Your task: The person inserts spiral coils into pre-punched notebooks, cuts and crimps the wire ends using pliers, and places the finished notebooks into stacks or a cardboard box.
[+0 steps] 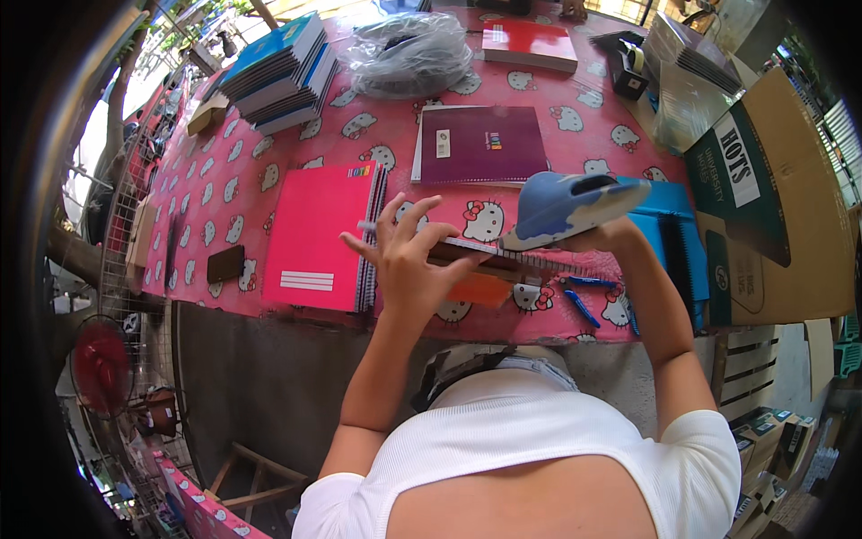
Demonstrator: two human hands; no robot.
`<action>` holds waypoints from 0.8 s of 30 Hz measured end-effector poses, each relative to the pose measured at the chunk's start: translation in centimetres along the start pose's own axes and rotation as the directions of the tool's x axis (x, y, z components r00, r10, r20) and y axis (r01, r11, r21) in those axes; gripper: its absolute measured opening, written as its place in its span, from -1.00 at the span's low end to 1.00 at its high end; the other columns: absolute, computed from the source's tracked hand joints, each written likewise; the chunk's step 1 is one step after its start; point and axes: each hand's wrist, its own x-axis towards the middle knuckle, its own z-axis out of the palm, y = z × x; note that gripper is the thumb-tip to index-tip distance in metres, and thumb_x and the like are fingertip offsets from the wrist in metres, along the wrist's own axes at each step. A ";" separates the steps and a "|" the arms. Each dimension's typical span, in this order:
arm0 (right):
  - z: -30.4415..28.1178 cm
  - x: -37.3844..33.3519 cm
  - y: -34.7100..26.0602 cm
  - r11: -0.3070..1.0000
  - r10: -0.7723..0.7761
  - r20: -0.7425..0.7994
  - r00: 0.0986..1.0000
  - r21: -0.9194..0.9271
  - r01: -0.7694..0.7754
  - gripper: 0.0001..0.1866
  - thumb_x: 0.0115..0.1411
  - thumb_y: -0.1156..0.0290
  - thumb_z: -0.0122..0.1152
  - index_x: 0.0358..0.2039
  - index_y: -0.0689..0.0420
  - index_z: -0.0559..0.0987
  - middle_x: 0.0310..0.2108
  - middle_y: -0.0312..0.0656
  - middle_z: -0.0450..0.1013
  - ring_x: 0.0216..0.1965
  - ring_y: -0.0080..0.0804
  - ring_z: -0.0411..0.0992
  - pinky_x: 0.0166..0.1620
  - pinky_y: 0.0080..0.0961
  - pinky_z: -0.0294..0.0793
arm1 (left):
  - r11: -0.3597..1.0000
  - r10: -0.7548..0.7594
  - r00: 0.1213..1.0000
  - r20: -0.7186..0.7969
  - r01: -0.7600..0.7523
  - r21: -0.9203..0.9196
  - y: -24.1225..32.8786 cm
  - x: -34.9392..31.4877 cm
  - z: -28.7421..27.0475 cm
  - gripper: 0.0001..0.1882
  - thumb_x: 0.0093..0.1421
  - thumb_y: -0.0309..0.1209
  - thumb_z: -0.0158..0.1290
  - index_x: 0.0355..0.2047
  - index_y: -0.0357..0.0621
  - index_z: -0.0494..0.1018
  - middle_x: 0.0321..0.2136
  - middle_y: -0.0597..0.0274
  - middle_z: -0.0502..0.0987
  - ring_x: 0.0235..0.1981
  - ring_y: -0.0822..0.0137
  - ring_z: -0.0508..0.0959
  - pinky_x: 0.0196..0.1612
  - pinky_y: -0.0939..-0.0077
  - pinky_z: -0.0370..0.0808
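My left hand [415,265] pinches a coil-bound notebook [489,255] by its bound edge, thumb on the near side and the other fingers spread. The notebook is held tilted, so I see mostly its edge and coil. In my right hand [603,235] is a blue and beige hand-held tool [570,208] with a pointed nose and a handle opening. Its tip touches or nearly touches the coil, and the grip is partly hidden behind it. Left of my hands lies a stack of pink notebooks [321,235]. A purple notebook [480,144] lies beyond them.
Blue pens [582,307] and an orange piece [480,289] lie near the table's front edge. Blue notebooks [669,242] and a cardboard box [772,207] are on the right. Farther back are stacked books [280,76], a plastic-wrapped bundle [409,56] and a red book [530,45]. A dark phone-like object [225,264] sits left.
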 end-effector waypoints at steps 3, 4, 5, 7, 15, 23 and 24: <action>-0.7 2.7 -0.2 0.204 0.151 -0.172 0.974 -0.958 -0.200 -0.45 -0.25 0.43 0.43 -0.15 0.13 0.52 -0.35 -0.24 0.52 -0.36 -0.47 0.47 -0.28 -0.48 0.45 | 0.969 0.091 0.996 0.005 -0.088 -0.233 -1.0 0.1 0.4 -0.66 -0.31 -0.20 0.39 -0.47 0.03 0.59 -0.22 0.37 0.58 0.04 0.14 0.38 0.21 -0.28 -0.30; -0.5 2.0 0.3 0.205 0.150 -0.172 0.974 -0.958 -0.201 -0.45 -0.25 0.43 0.43 -0.15 0.13 0.52 -0.35 -0.24 0.52 -0.36 -0.47 0.47 -0.28 -0.48 0.45 | 0.972 0.062 0.997 0.036 -0.052 -0.231 -1.1 -0.3 0.3 -0.66 -0.30 -0.20 0.39 -0.48 0.01 0.59 -0.32 0.38 0.58 -0.02 0.17 0.41 0.22 -0.25 -0.26; -0.5 1.7 0.2 0.725 0.053 -0.014 0.999 -0.687 -0.048 -0.46 -0.27 0.39 0.46 -0.18 0.13 0.52 -0.35 -0.25 0.52 -0.36 -0.45 0.48 -0.27 -0.44 0.46 | 0.975 0.026 0.999 0.038 -0.017 -0.223 -1.4 -0.1 0.1 -0.67 -0.30 -0.21 0.39 -0.49 0.00 0.59 -0.41 0.38 0.58 -0.08 0.21 0.44 0.22 -0.21 -0.22; -1.4 0.8 2.1 0.781 -0.287 0.117 0.951 -0.546 0.303 -0.45 -0.31 0.36 0.49 -0.22 0.15 0.51 -0.34 -0.27 0.52 -0.39 -0.42 0.47 -0.26 -0.42 0.46 | 0.978 0.028 0.999 0.038 -0.020 -0.208 -0.3 0.4 -0.1 -0.67 -0.30 -0.21 0.39 -0.50 0.00 0.59 -0.43 0.41 0.57 -0.11 0.25 0.44 0.21 -0.22 -0.20; 3.8 3.5 -1.0 0.695 0.181 -0.070 0.981 -0.697 -0.178 -0.45 -0.25 0.54 0.42 -0.14 0.21 0.51 -0.26 -0.29 0.54 -0.24 -0.56 0.43 -0.18 -0.49 0.47 | 0.983 -0.039 0.995 0.093 0.055 -0.174 -0.7 0.4 -0.9 -0.64 -0.30 -0.21 0.40 -0.45 0.03 0.58 -0.32 0.45 0.56 -0.10 0.34 0.45 0.18 -0.17 -0.11; 3.4 6.3 1.3 0.347 0.156 -0.145 0.977 -0.918 -0.191 -0.48 -0.27 0.57 0.40 -0.18 0.19 0.51 -0.28 -0.11 0.55 -0.23 -0.24 0.53 -0.19 -0.39 0.50 | 0.986 0.020 1.000 -0.021 -0.023 -0.164 -2.7 0.1 -1.7 -0.57 -0.36 -0.27 0.43 -0.40 -0.04 0.59 -0.09 0.23 0.50 -0.02 0.21 0.41 0.08 0.09 0.24; 3.3 6.3 1.4 0.344 0.154 -0.132 0.979 -0.922 -0.178 -0.48 -0.27 0.57 0.40 -0.18 0.19 0.51 -0.28 -0.11 0.55 -0.23 -0.24 0.53 -0.19 -0.39 0.50 | 0.980 0.020 0.995 -0.093 -0.038 -0.194 -3.2 0.2 -1.8 -0.55 -0.37 -0.29 0.44 -0.39 -0.07 0.59 -0.03 0.15 0.46 0.01 0.16 0.40 0.04 0.12 0.33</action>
